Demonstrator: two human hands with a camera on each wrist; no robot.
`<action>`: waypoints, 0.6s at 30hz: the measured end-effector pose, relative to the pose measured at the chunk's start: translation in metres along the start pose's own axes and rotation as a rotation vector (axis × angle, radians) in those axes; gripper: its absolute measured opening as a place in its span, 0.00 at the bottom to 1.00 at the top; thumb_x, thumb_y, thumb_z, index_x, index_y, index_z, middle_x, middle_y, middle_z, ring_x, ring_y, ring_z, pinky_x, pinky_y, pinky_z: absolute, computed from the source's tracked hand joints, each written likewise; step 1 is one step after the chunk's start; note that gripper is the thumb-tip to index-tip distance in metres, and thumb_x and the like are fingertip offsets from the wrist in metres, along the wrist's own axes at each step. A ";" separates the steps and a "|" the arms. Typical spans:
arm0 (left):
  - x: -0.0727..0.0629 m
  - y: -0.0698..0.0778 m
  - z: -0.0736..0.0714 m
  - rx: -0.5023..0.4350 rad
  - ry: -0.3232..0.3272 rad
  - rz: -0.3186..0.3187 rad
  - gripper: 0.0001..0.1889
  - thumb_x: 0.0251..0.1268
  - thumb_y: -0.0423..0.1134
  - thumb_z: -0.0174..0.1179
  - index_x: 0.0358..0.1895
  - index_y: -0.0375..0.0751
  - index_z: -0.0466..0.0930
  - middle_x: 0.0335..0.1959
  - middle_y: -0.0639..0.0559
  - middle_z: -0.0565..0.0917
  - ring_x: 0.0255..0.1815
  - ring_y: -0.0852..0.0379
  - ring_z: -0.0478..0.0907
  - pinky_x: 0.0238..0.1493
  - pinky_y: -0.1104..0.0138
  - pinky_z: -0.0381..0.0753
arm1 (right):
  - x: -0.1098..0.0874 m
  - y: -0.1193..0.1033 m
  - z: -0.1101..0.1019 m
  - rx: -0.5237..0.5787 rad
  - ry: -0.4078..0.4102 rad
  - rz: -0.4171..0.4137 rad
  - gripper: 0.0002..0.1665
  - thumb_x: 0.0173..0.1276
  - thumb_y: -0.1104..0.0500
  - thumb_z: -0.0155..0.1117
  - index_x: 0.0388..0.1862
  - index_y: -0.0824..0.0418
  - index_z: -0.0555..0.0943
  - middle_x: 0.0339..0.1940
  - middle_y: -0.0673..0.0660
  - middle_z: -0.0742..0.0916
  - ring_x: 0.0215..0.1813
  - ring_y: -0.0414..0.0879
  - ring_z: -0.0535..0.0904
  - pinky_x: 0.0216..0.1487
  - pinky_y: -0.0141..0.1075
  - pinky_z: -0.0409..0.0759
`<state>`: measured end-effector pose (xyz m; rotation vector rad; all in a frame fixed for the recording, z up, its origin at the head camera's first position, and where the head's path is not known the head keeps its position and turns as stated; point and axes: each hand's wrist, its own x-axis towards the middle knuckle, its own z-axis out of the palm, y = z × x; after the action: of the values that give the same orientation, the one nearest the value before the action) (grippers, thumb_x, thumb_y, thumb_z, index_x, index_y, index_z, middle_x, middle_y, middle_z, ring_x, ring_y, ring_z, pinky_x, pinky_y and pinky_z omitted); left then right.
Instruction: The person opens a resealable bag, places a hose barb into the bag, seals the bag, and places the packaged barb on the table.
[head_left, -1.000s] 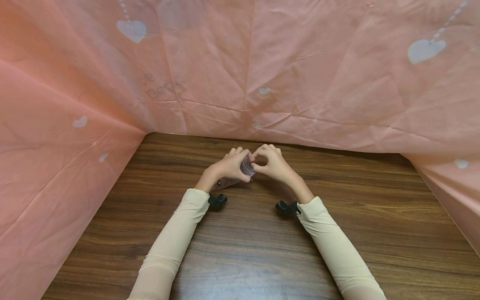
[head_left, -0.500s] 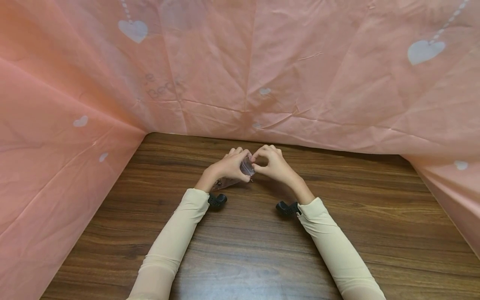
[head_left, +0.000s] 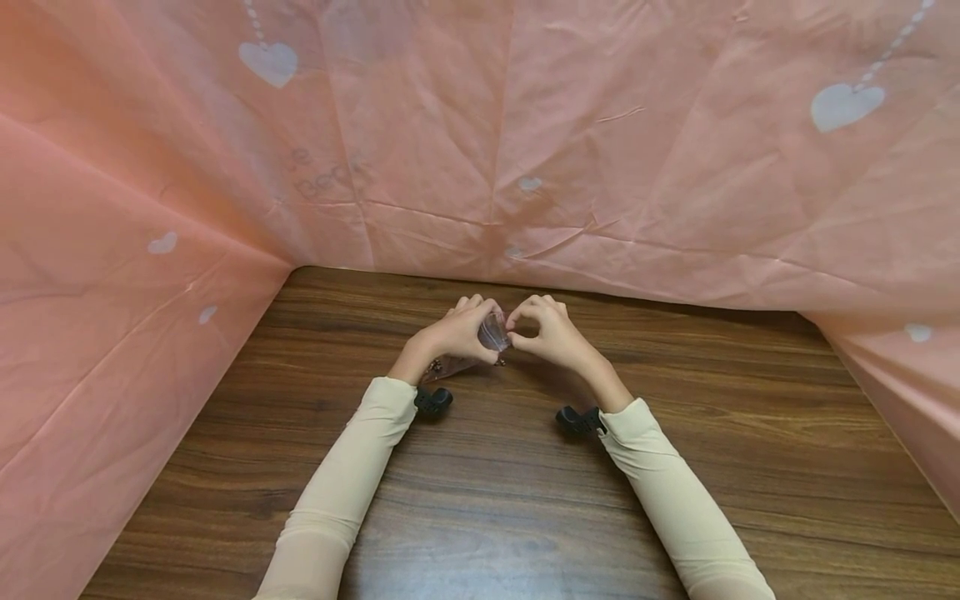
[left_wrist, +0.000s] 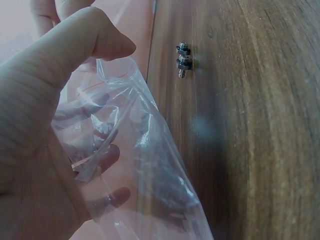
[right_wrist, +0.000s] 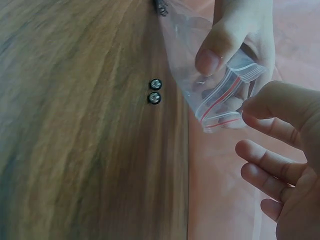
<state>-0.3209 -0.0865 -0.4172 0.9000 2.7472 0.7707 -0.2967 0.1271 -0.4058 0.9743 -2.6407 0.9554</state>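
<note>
A clear zip bag (right_wrist: 187,65) with red lines along its mouth (right_wrist: 222,97) hangs between my hands. My left hand (head_left: 453,333) holds the bag, its thumb (left_wrist: 117,45) over the near side; several of its fingers show through the plastic. The thumb and forefinger of my right hand (head_left: 551,333) pinch the edge of the bag's mouth, which stands partly apart. The right hand's other fingers (right_wrist: 265,175) are loosely bent. Small metal screws (right_wrist: 162,7) lie in the bag's lower end. Two more screws (right_wrist: 155,91) stand on the table beside the bag, close together.
The brown wood-grain table (head_left: 480,500) reaches to a pink cloth (head_left: 637,167) with white hearts, which rises behind it and along both sides. A black wrist mount (head_left: 433,402) sits at the left cuff and another mount (head_left: 579,420) at the right one.
My right hand has shifted very slightly right and toward me, at the bag's mouth. The left hand has barely moved, still holding the bag.
</note>
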 end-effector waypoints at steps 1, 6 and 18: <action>0.000 0.000 0.000 0.001 0.002 0.001 0.32 0.48 0.46 0.75 0.57 0.49 0.71 0.54 0.46 0.72 0.57 0.46 0.66 0.58 0.53 0.69 | -0.001 0.000 0.000 -0.005 -0.004 -0.001 0.07 0.61 0.65 0.73 0.39 0.62 0.86 0.45 0.60 0.86 0.50 0.57 0.74 0.53 0.49 0.60; 0.001 0.000 -0.001 -0.007 0.000 0.006 0.32 0.48 0.46 0.74 0.57 0.48 0.71 0.53 0.46 0.72 0.56 0.46 0.66 0.57 0.54 0.68 | -0.004 0.001 -0.002 -0.021 -0.019 -0.001 0.07 0.60 0.65 0.73 0.37 0.61 0.86 0.44 0.60 0.86 0.49 0.57 0.74 0.52 0.48 0.61; 0.004 0.001 -0.001 -0.016 -0.013 0.016 0.31 0.48 0.45 0.74 0.56 0.48 0.70 0.53 0.46 0.72 0.57 0.46 0.66 0.57 0.53 0.68 | -0.008 0.005 -0.001 -0.076 -0.065 0.005 0.05 0.60 0.64 0.72 0.36 0.60 0.86 0.44 0.60 0.86 0.49 0.57 0.75 0.53 0.53 0.63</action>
<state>-0.3239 -0.0841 -0.4162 0.9222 2.7220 0.7859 -0.2942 0.1345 -0.4105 0.9987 -2.7122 0.8319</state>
